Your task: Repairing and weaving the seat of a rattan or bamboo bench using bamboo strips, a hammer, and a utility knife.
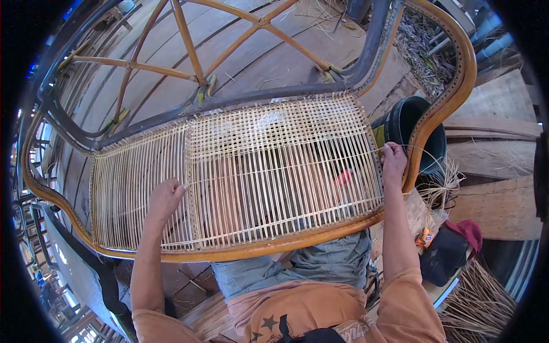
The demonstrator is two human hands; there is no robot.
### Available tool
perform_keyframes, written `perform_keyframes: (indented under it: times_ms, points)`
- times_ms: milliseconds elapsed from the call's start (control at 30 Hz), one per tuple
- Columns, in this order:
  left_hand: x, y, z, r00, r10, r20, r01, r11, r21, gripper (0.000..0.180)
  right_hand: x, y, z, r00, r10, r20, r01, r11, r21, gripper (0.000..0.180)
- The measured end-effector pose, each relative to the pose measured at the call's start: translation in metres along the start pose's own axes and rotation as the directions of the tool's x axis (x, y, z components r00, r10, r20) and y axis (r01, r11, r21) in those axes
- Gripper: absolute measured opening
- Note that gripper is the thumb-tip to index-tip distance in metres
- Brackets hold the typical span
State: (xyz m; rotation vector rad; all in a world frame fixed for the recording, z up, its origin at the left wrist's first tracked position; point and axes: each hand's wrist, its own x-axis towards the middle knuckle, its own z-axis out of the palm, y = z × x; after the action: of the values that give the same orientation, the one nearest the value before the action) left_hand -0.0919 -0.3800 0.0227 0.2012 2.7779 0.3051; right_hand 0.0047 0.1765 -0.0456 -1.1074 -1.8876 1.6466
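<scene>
A rattan bench seat (280, 171) lies across my lap, its curved frame (269, 246) brown and glossy. Pale cane strands run front to back over it; toward the far edge of the right-hand section they are crossed into a close open weave (274, 126). My right hand (393, 164) is at the seat's right edge, fingertips pinched on a thin cane strand (420, 151) that trails off to the right. My left hand (166, 200) is closed over the strands just left of the middle divider (190, 188); whatever its fingers hold is hidden.
The bench's back, with crossed rattan poles (223, 48), stretches away beyond the seat. A dark bucket (420, 123) stands behind the right armrest (457, 68). At right lie loose cane (449, 186), a dark cap with a red brim (452, 251) and a strand bundle (486, 303).
</scene>
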Motion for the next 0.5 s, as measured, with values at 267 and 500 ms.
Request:
perform_keyframes:
  times_ms: [267,500]
  points:
    - [0.002,-0.173,-0.061,0.963,-0.224,-0.152,0.249,0.954,0.169,0.037,0.003,0.008,0.000,1.000,0.025,-0.011,-0.024,0.997,0.077,0.005]
    - [-0.055,-0.299,-0.151,0.873,-0.355,-0.336,0.484,0.717,0.501,0.034,0.007,0.012,-0.004,0.999,0.030,0.022,-0.030,0.999,0.027,0.009]
